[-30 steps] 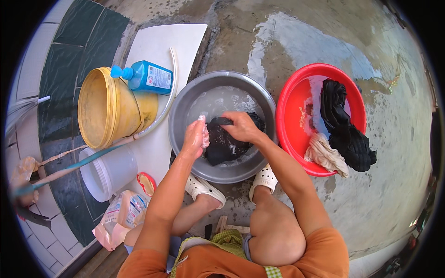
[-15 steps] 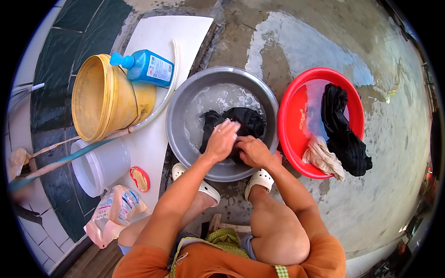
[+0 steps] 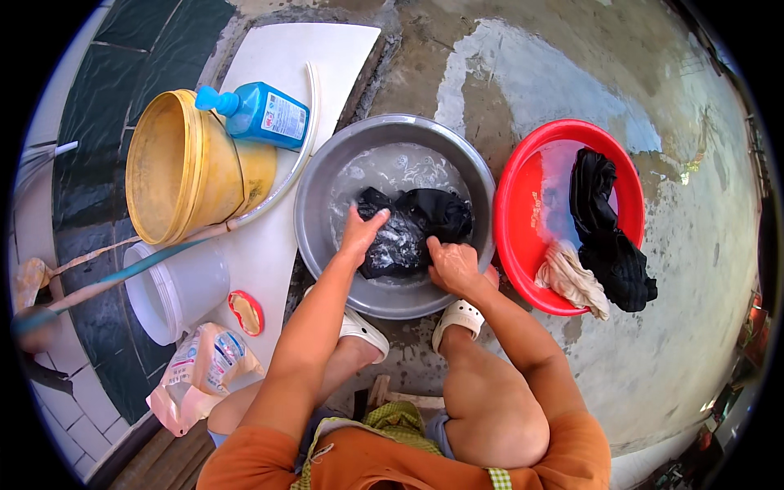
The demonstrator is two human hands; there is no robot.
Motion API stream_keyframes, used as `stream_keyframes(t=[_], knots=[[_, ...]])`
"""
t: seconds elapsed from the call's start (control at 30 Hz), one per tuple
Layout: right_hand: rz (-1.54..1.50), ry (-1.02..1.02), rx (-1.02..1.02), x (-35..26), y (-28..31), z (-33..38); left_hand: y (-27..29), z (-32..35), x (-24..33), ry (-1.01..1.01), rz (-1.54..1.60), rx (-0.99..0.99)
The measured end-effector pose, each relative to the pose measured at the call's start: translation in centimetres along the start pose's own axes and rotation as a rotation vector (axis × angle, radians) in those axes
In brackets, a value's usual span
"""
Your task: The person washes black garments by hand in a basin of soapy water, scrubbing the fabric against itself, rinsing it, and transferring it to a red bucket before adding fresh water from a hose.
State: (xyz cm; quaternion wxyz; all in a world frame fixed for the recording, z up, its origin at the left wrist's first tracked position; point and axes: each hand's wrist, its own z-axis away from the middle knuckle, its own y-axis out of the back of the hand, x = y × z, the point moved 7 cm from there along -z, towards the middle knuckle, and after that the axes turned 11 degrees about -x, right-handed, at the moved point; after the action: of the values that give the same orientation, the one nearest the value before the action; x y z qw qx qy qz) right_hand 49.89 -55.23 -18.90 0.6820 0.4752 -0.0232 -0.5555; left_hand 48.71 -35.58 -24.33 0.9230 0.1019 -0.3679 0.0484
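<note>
The black garment (image 3: 412, 229) is soaked and crumpled, glistening in the soapy water of the round grey metal basin (image 3: 320, 184). My left hand (image 3: 361, 233) presses flat on its near-left fold, fingers spread — not clenched. My right hand (image 3: 453, 265) is curled, clutching the cloth at the basin's near rim. Beside it sits a red plastic basin (image 3: 523, 196) with dark and beige wrung clothes; left, a tipped yellow bucket (image 3: 175, 167) and a blue bottle (image 3: 261, 114).

view: head, single fisheye | faces: straight down from above the squatting person | range: close over the grey basin (image 3: 322, 175) | edges: wet floor (image 3: 670, 327) bends toward rim
</note>
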Motion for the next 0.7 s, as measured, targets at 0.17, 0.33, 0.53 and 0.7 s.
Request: stream_keyframes(t=[0.17,0.33,0.53,0.7], knots=[[-0.519,0.207,0.574,1.0,11.0,1.5,-1.8,2.3,4.6,-0.133,0.611,-0.427],[-0.354,0.735,0.452,-11.7,9.4,-1.1,-0.2,-1.8,1.7,-0.231,1.134,-0.489],[-0.561,0.19,0.695,-1.9,6.9,-8.5,-8.6,1.9,-0.3,0.168,1.063,-0.364],[-0.476,0.417,0.708,-8.2,7.4,-3.3,-6.1,3.7,2.5,0.018,0.958,-0.31]])
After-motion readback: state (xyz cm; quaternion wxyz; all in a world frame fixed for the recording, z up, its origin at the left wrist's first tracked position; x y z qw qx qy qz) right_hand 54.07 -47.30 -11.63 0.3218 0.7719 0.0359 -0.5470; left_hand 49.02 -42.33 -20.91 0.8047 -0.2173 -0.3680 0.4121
